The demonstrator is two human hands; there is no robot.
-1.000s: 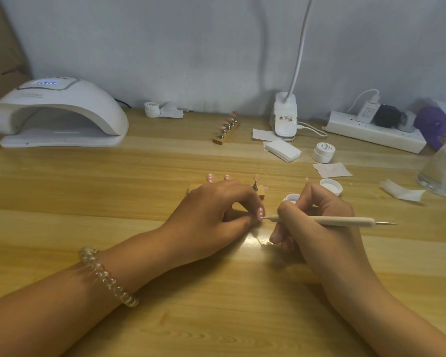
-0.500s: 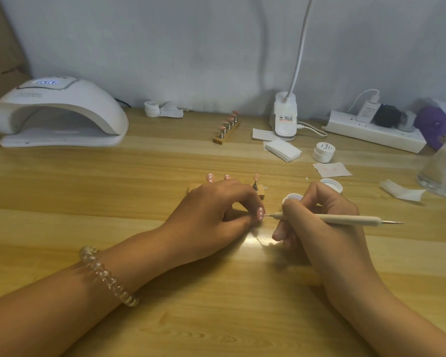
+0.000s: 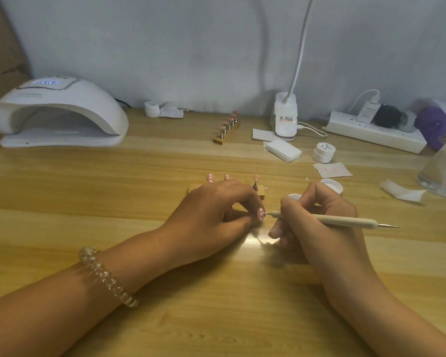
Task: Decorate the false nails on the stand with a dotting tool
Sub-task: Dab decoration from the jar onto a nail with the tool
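My left hand (image 3: 211, 215) pinches a small pink false nail (image 3: 261, 214) with white dots between thumb and forefinger, just above the table. My right hand (image 3: 317, 222) grips a cream dotting tool (image 3: 345, 220) like a pen; its metal tip touches the held nail. Behind my left hand stands a wooden nail stand (image 3: 260, 189), mostly hidden, with pink nails (image 3: 209, 177) showing above my knuckles. An open white pot (image 3: 294, 196) sits just behind my right fingers.
A second nail stand (image 3: 227, 134) sits farther back. A white nail lamp (image 3: 59, 114) is at the back left. A pot lid (image 3: 332, 185), closed pot (image 3: 324, 152), wipes (image 3: 283, 149), desk lamp base (image 3: 285, 117), power strip (image 3: 373, 131) and glass jar (image 3: 443, 171) crowd the right.
My right hand and the dotting tool have shifted slightly right and up; the tip stays at the held nail. My left hand has barely moved.
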